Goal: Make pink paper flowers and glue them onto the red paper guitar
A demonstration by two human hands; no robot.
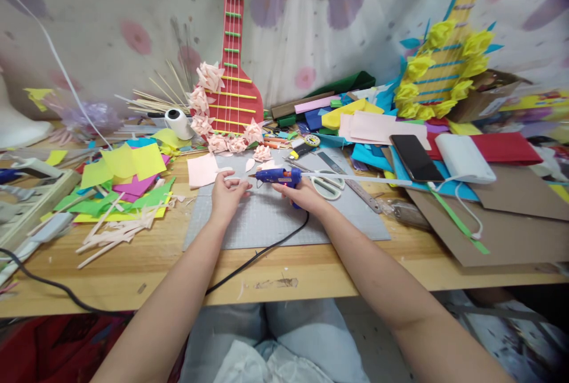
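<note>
My right hand (303, 192) is wrapped round the grip of a blue hot glue gun (279, 177), its nozzle pointing left. A long white glue stick (355, 178) sticks out of its rear. Just left of the nozzle, my left hand (227, 194) has its fingers curled and pinched together. What they hold is too small to make out. Both hands are over a grey cutting mat (267, 232). Behind them lie loose pale pink petals (250, 165) and a pink paper rose (262, 153). Scissors (328, 186) with pale handles rest right of the glue gun.
A red paper guitar (237, 89) with pink roses leans at the back; a yellow one (438, 80) stands right. Coloured paper scraps (124, 175) are piled left. A metal ruler (362, 194), phone (415, 158) and power bank (464, 158) lie right. The gun's black cord (262, 254) crosses the front.
</note>
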